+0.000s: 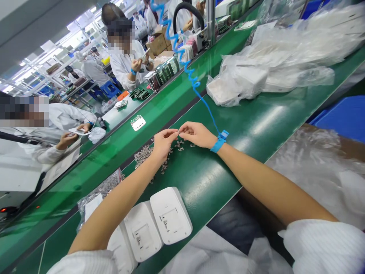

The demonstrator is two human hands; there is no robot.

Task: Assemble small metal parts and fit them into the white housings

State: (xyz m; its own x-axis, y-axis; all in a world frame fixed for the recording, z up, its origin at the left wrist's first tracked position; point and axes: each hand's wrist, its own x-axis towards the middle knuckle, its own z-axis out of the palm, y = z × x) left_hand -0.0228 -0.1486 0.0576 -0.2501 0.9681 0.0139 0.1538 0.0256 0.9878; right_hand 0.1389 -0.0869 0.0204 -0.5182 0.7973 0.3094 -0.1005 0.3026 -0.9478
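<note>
My left hand [164, 143] and my right hand [197, 134] meet fingertip to fingertip above the green bench. Both pinch a tiny metal piece [178, 132], mostly covered by the fingers. A pile of small silvery metal parts [143, 155] lies beside and partly behind my left hand, with a few loose ones [179, 144] under the fingertips. A blue wrist strap [219, 142] with a coiled cord sits around my right wrist. Nearer to me, white plastic housings [171, 215] with rectangular recesses lie in a row, partly overlapping and partly hidden by my left forearm.
Clear bags of white housings [265, 68] cover the bench's far right. A white housing with a circuit board [138, 123] lies on the green conveyor [119, 146]. A bag of metal parts [107, 184] is left of my forearm. Two co-workers in white coats handle parts across the line.
</note>
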